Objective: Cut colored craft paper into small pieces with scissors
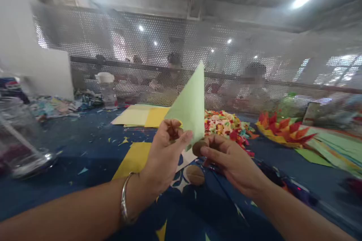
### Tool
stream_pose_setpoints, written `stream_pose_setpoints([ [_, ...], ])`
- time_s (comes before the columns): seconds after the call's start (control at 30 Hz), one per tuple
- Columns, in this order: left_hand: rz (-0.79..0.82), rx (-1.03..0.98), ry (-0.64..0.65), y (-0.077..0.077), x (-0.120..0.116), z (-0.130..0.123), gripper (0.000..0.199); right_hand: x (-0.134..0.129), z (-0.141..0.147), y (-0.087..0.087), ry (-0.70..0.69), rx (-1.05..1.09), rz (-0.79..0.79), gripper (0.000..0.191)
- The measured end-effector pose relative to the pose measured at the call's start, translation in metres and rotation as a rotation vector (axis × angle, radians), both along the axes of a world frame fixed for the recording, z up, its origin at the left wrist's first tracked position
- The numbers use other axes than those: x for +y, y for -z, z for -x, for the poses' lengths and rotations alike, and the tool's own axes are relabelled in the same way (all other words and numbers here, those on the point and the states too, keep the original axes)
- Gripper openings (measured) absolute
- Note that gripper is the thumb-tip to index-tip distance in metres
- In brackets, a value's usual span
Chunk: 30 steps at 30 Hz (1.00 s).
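A pale green sheet of paper [192, 101], its pointed corner up, stands in front of me. My left hand [166, 150], with a silver bangle at the wrist, pinches its lower left part between thumb and fingers. At its lower right corner, my right hand [226, 158] grips a small round brown disc [199, 148] against or close to the paper. Another brown disc [195, 175] lies on the blue table below, beside white cut-out scraps [180, 183]. A yellow sheet [134, 158] rests left of my left hand.
Behind the hands are stacked yellow sheets [132, 115] and a heap of colourful paper pieces [226, 122]. A red and orange paper flower [284, 130] and green sheets [336, 147] lie right. Clear containers [107, 90] stand left. People sit beyond a perforated screen [135, 45].
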<state>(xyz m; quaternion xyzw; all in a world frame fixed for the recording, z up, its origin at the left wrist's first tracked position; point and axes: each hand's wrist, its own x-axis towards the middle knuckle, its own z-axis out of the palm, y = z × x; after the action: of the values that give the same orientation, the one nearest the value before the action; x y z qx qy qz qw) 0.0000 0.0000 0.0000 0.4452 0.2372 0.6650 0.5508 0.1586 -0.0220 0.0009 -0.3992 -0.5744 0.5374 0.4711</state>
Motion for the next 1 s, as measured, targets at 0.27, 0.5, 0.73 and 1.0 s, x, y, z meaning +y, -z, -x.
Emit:
stream_pose_setpoints([
  [0.27, 0.222, 0.144, 0.373, 0.001, 0.01, 0.007, 0.009, 0.003, -0.008, 0.001, 0.122, -0.158, -0.154, 0.017],
  [0.5, 0.256, 0.106, 0.507, 0.011, 0.007, 0.003, 0.009, 0.007, -0.007, 0.004, 0.203, -0.259, -0.113, 0.022],
  [0.73, 0.229, 0.139, 0.496, 0.004, 0.004, 0.002, 0.006, 0.009, -0.006, 0.008, 0.238, -0.367, -0.348, 0.023],
  [1.0, 0.076, 0.213, 0.409, 0.008, 0.009, 0.002, 0.018, 0.006, -0.004, 0.009, 0.208, -0.414, -0.358, 0.019],
])
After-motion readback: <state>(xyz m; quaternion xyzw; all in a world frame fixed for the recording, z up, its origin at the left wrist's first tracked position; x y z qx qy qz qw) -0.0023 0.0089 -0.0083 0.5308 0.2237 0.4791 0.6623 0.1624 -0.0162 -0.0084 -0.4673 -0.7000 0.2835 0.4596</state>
